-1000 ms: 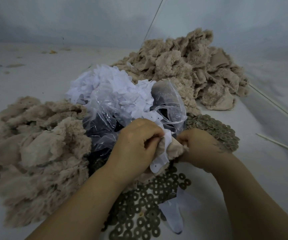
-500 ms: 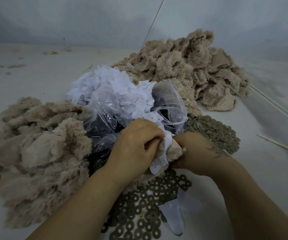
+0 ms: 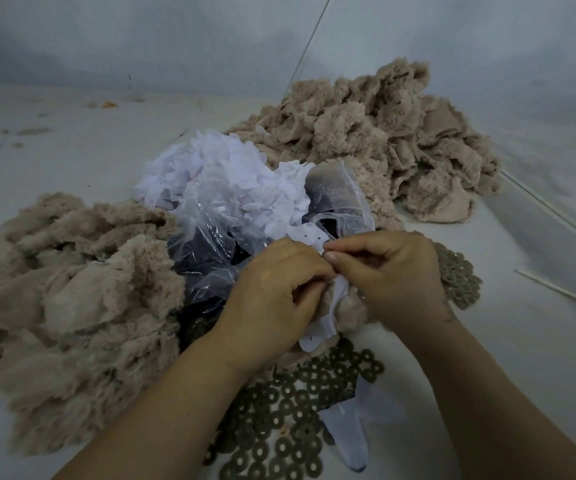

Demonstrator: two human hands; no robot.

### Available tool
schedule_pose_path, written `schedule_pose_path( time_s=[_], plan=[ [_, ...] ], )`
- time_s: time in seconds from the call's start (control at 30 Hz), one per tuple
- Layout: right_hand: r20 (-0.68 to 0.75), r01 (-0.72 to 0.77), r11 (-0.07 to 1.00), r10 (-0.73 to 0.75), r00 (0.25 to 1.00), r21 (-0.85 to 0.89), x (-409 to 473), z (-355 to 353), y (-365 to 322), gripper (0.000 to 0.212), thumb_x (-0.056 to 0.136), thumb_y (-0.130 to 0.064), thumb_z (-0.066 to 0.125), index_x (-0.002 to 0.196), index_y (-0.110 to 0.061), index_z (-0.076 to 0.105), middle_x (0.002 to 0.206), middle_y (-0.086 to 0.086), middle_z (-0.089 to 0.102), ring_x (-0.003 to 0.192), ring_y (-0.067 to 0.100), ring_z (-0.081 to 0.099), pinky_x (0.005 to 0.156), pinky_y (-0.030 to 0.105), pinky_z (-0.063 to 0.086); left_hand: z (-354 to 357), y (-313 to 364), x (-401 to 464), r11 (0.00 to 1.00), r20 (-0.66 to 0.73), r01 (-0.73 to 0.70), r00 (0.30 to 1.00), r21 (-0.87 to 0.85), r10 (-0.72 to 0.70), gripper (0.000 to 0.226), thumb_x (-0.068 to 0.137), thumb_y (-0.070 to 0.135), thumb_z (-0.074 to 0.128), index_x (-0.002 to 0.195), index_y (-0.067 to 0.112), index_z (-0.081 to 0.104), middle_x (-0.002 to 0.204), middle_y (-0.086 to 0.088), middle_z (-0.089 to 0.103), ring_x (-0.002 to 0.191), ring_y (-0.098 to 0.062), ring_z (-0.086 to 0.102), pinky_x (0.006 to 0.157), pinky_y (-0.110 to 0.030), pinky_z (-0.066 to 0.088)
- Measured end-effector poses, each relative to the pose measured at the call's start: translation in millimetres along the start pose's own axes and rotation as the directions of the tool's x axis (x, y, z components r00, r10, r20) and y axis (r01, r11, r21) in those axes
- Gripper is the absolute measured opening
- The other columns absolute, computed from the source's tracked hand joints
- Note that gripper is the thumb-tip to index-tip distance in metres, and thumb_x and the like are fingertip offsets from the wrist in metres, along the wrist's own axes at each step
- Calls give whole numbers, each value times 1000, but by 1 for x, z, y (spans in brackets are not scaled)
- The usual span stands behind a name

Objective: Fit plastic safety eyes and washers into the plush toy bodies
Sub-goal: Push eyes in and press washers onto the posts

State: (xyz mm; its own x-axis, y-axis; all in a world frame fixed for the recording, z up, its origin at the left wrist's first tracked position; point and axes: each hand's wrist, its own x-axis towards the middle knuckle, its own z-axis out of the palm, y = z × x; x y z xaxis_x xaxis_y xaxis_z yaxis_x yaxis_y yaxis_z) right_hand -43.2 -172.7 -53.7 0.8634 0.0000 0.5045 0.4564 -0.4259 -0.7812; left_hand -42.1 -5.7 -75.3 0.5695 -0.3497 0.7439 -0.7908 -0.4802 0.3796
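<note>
My left hand (image 3: 276,299) grips a beige plush toy body (image 3: 349,308) with a white paper piece (image 3: 317,329) against it, low in the middle of the view. My right hand (image 3: 394,271) is closed over the top of the same plush body, its fingertips pinched together and touching my left hand's fingers. What the fingertips pinch is too small to tell. Several olive-grey ring washers (image 3: 297,410) lie scattered on the table under my hands, and more are heaped to the right (image 3: 459,278). A clear plastic bag (image 3: 217,244) holding dark eye parts sits just behind my left hand.
A pile of beige plush bodies (image 3: 65,306) fills the left side, and another pile (image 3: 383,140) lies at the back right. White paper pieces (image 3: 217,174) are heaped behind the bag. Thin wooden sticks (image 3: 563,296) lie at the right. One white paper scrap (image 3: 349,434) lies near the front.
My right hand has moved up and left from beside the plush body to its top, meeting my left hand's fingers. The left hand has stayed put.
</note>
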Motion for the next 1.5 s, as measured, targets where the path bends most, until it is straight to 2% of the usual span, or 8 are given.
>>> schedule_pose_path(
  time_s=[0.13, 0.37, 0.5, 0.63, 0.97, 1.1, 1.27, 1.5],
  plan=[
    [9, -18, 1000, 18, 1000, 25, 2, -2, 5, 15, 80, 0, 79, 93, -8, 79, 80, -10, 74, 74, -1, 72, 67, 11, 54, 0, 2, -1, 997, -44, 66, 997, -36, -67, 8, 83, 0, 74, 86, 8, 71, 85, 1, 68, 82, -16, 62, 77, -32, 50],
    [20, -91, 984, 90, 996, 151, 1, -1, 7, 16, 81, 0, 78, 91, -12, 79, 81, -9, 77, 74, 5, 74, 66, 13, 55, -1, 3, 1, 994, -37, 97, 994, -41, -99, 7, 85, 1, 70, 84, 6, 67, 87, 2, 62, 83, -13, 57, 76, -22, 46],
    [-25, -79, 990, 82, 996, 119, 0, 2, 9, 14, 81, -2, 79, 89, -13, 80, 78, -16, 75, 70, 0, 72, 63, 10, 53, 0, 3, 1, 990, -51, 124, 990, -69, -128, 7, 84, -3, 71, 85, 4, 68, 96, -3, 61, 90, -13, 59, 80, -22, 49],
    [-26, -53, 996, 55, 998, 78, 0, 4, 10, 18, 80, -1, 79, 89, -17, 79, 79, -16, 73, 72, -2, 71, 66, 10, 53, 2, 2, 0, 995, -48, 95, 994, -40, -97, 8, 85, -4, 70, 84, 4, 68, 91, -2, 65, 87, -15, 61, 81, -27, 50],
    [60, 117, 992, -119, 991, 38, 1, -4, 9, 23, 83, 0, 75, 101, -15, 76, 88, -18, 73, 79, -3, 71, 70, 10, 54, 0, 4, 0, 974, -136, 196, 968, -116, -211, 8, 85, 1, 72, 86, 8, 72, 86, 6, 67, 83, -5, 62, 76, -20, 50],
    [74, 224, 974, -226, 971, 42, -1, -5, 10, 28, 81, -12, 77, 108, -6, 74, 96, -6, 75, 84, 1, 73, 74, 15, 57, -2, 4, 0, 928, -107, 314, 934, -202, -340, 23, 86, 7, 72, 106, 17, 70, 94, 21, 64, 92, 4, 62, 80, -7, 46],
    [89, 405, 904, -396, 914, -136, 2, -1, 12, 22, 79, -6, 79, 101, -2, 77, 90, 3, 76, 79, 7, 72, 74, 15, 56, -3, 1, 1, 955, -16, 288, 957, -71, -290, 29, 87, 3, 69, 115, 10, 71, 103, 5, 69, 99, 1, 58, 87, -4, 41],
    [119, 427, 891, -413, 903, -156, 3, 1, 13, 14, 83, -6, 76, 96, -4, 79, 83, 5, 77, 74, 15, 72, 67, 30, 58, -3, 0, 0, 951, 112, 303, 945, 56, -307, 12, 94, 9, 60, 101, 8, 70, 91, -1, 68, 86, -16, 60, 77, -37, 49]
  ],
)
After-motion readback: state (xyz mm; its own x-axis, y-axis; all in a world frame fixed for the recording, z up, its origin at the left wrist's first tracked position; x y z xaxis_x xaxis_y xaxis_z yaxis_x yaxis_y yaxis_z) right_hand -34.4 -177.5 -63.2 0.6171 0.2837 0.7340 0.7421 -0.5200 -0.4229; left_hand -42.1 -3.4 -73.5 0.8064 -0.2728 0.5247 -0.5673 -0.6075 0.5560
